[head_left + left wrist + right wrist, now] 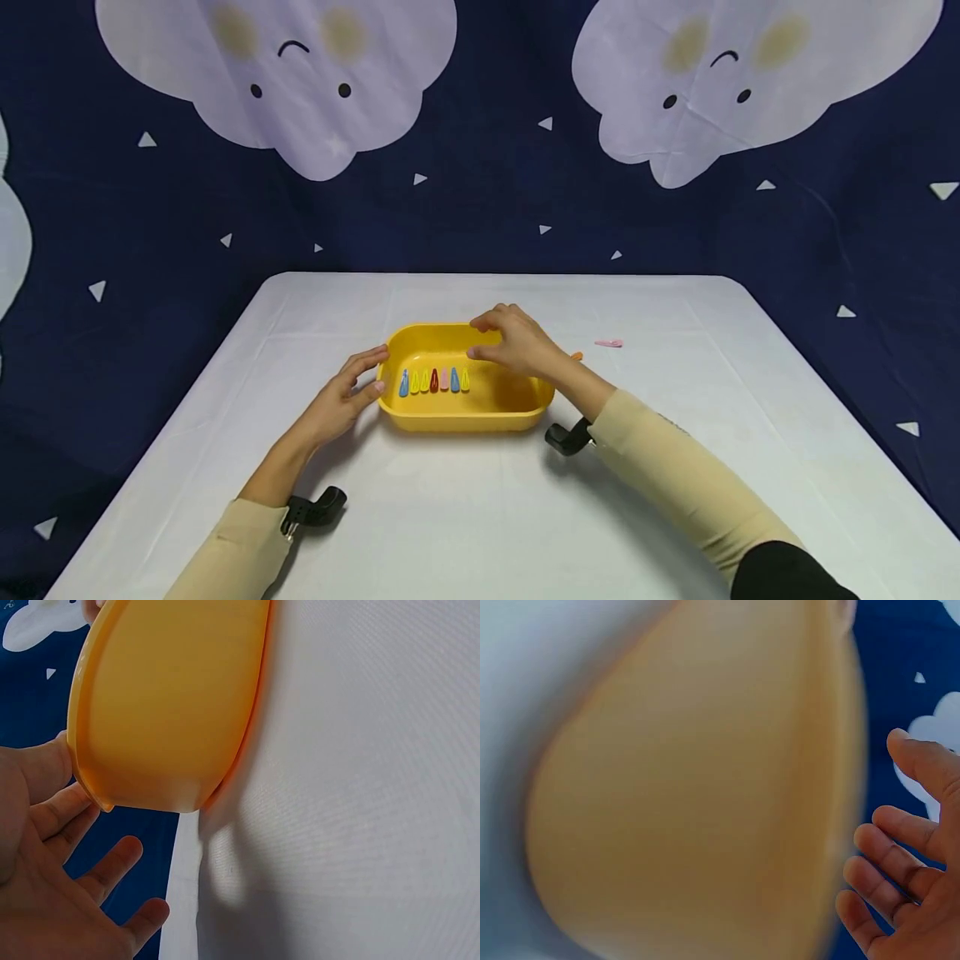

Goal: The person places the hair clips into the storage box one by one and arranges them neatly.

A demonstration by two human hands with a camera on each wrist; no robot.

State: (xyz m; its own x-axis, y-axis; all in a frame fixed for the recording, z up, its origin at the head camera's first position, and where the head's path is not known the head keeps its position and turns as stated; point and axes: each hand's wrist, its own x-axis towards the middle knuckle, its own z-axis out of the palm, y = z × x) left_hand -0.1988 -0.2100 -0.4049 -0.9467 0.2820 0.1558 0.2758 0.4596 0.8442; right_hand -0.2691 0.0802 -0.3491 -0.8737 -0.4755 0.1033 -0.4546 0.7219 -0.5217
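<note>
Several small hair clips in blue, yellow, red and pink stand in a row inside a yellow tray. My left hand is at the tray's left end, thumb and fingertips touching the rim. In the left wrist view that hand has its other fingers spread beside the tray. Over the right part of the tray is my right hand, fingers loosely bent and apart. Nothing is between the fingers of that hand in the right wrist view, where the tray is blurred.
A pink clip lies on the white table to the right of the tray. Part of an orange clip shows beyond my right wrist. Behind the table hangs a dark blue cloth with clouds and triangles.
</note>
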